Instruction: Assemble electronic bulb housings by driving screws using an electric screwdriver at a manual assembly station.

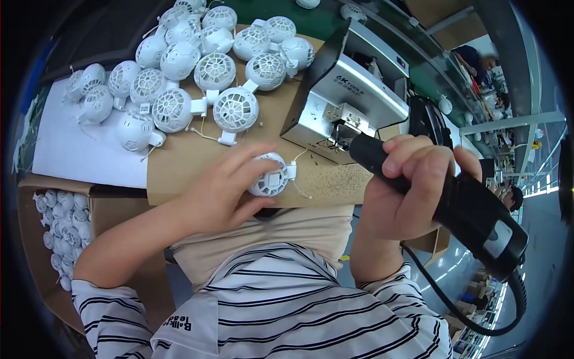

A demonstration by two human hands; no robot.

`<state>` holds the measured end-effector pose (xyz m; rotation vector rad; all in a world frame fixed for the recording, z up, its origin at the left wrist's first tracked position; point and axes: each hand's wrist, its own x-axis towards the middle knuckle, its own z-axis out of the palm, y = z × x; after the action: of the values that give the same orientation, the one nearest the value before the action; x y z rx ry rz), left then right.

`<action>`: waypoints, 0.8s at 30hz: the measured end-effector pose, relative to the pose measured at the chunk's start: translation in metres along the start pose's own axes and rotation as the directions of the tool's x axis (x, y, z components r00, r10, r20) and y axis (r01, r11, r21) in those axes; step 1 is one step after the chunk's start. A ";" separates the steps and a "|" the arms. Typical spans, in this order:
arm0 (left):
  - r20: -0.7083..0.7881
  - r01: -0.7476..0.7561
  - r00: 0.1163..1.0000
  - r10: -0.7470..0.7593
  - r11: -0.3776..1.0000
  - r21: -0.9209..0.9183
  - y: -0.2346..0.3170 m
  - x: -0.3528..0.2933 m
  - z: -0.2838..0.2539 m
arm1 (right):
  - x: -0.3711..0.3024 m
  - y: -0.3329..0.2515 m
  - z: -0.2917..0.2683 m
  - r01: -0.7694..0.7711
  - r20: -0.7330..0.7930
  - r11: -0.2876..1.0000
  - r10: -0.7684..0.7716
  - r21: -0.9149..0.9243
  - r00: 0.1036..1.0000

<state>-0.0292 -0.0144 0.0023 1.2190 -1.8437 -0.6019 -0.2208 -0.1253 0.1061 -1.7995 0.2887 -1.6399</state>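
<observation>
Box (34,263) of white globes (70,236), left hand (218,188) holding globe (273,180), right hand (406,191) gripping screwdriver (475,215)

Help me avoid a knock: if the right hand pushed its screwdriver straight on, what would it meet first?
The right hand holds a black screwdriver aimed at the silver machine, so its front bracket would likely come first; depth is unclear, and they may already touch.
</observation>
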 end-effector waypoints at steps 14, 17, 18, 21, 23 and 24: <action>-0.010 -0.015 1.000 0.016 0.996 0.088 -0.009 0.000 0.001 | -0.023 -0.020 0.019 -0.179 0.057 0.858 0.173 0.482 0.983; -0.041 -0.037 0.998 0.041 0.995 0.098 -0.010 -0.001 0.002 | -0.027 -0.012 0.019 -0.182 0.133 0.873 0.136 0.453 0.982; -0.051 -0.045 0.997 0.051 0.994 0.101 -0.010 -0.001 0.002 | -0.028 -0.011 0.019 -0.182 0.158 0.878 0.123 0.443 0.980; -0.050 -0.042 0.998 0.047 0.994 0.096 -0.010 -0.001 0.002 | -0.029 -0.009 0.022 -0.195 0.176 0.884 0.130 0.426 0.976; -0.047 -0.040 0.998 0.044 0.995 0.089 -0.010 -0.001 0.002 | -0.030 -0.007 0.023 -0.208 0.191 0.890 0.140 0.406 0.972; -0.047 -0.037 0.998 0.041 0.995 0.088 -0.010 -0.001 0.002 | -0.030 -0.006 0.023 -0.211 0.192 0.889 0.142 0.407 0.971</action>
<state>-0.0255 -0.0181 -0.0063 1.2405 -1.8653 -0.4701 -0.2066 -0.0960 0.0866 -1.5074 0.0161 -1.3023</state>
